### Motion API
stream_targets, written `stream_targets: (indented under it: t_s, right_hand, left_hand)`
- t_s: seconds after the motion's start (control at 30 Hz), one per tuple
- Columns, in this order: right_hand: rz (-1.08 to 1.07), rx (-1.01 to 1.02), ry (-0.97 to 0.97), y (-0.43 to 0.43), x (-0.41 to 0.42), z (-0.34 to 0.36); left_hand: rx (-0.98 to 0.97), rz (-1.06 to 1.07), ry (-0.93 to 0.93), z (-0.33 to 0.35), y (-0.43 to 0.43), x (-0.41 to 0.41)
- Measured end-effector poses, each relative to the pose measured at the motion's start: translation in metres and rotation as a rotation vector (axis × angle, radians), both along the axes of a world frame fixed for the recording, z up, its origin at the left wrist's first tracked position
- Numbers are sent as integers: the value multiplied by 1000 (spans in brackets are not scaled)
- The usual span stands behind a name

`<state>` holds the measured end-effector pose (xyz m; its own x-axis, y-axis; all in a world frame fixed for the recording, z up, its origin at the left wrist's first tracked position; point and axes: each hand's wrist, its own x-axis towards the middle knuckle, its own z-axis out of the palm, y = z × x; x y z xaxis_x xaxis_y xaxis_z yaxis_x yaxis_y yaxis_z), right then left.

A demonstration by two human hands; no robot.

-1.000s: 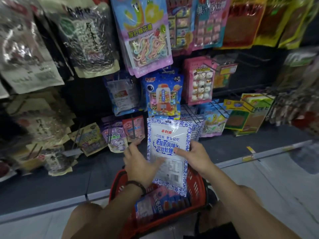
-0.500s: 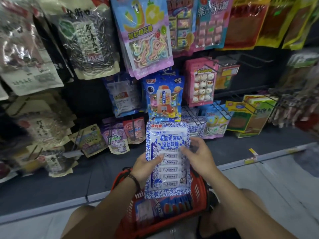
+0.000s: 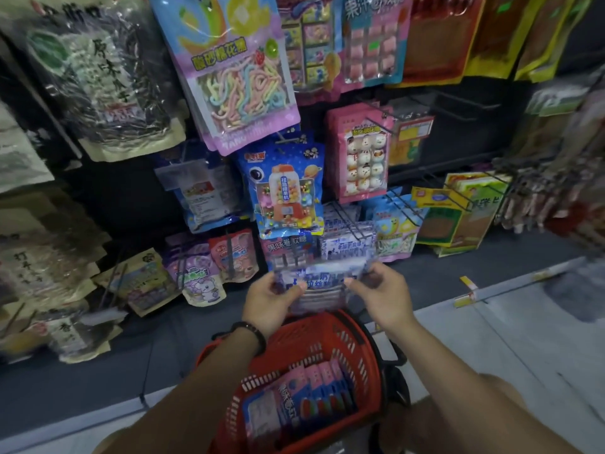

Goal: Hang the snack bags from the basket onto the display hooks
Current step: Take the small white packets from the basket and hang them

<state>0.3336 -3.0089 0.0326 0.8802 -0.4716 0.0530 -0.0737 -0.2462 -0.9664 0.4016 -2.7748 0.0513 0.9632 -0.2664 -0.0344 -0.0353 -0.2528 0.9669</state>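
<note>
Pinching blue-white snack bag (image 3: pixel 322 285), left hand (image 3: pixel 271 304) and right hand (image 3: pixel 381 296) raised above basket (image 3: pixel 358 339).

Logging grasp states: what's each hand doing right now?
Left hand: pinching the blue-and-white snack bag, left edge.
Right hand: pinching the same bag, right edge.

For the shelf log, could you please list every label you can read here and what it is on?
"酸砂棉花糖": purple candy-string bag.
"原味瓜子": sunflower-seed bag.
"果味卷软糖": pink bag on the bottom row.
Held blue-and-white bag: print blurred, unreadable.
All other print, including the yellow shelf tag: too small or blurred.
</note>
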Motion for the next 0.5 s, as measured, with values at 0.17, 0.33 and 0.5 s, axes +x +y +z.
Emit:
stream_targets:
  t_s: [0.17, 0.33, 0.5]
  right_hand:
    - [-116, 15, 21, -26, 11, -16]
    - [-197, 96, 32, -52, 34, -32]
    - [-277, 118, 101, -73, 63, -63]
  left_hand:
    - [44, 95, -54, -10, -46, 17]
    - [-9, 35, 51, -34, -89, 41]
    - [-50, 50, 177, -58, -126, 68]
